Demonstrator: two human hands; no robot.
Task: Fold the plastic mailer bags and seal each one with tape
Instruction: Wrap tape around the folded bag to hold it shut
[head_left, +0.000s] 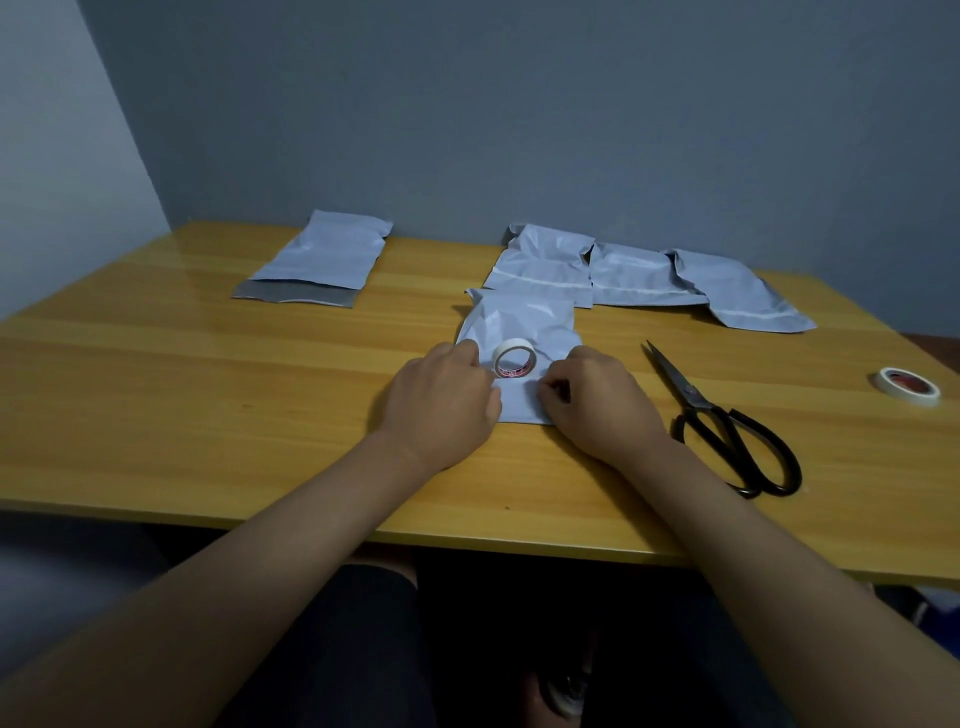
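Left hand (441, 400) grips tape roll (514, 358); right hand (597, 400) pinches mailer's (519, 322) near edge.

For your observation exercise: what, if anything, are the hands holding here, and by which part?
The left hand grips the tape roll at its left rim, upright on the mailer bag. The right hand seems to pinch the tape's free end; this is too small to confirm.
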